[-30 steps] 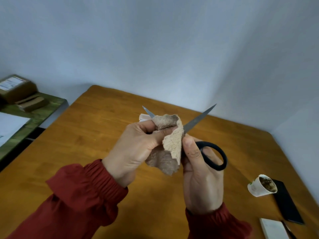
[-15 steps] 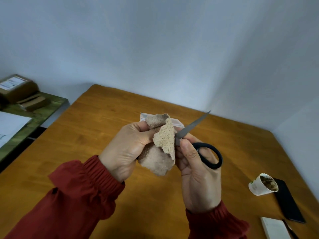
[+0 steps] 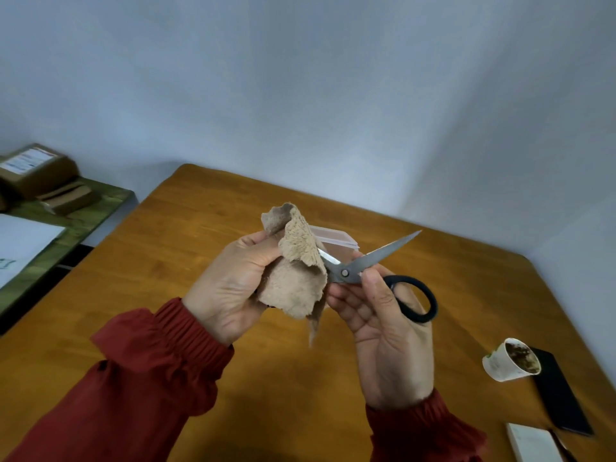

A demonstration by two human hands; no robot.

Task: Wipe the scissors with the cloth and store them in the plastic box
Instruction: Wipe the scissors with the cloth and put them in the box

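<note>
Soft, even, fairly bright light from above. Faint shadow on table (image 3: 200, 248) under sleeves (image 3: 150, 378). Dull glint on scissors (image 3: 366, 261) blade. Wide-angle bending at edges; lower corners slightly blurred.

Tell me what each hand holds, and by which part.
Left hand grips the cloth, bunched over one blade. Right hand holds the scissors by the black handle end, thumb beside the pivot.
</note>
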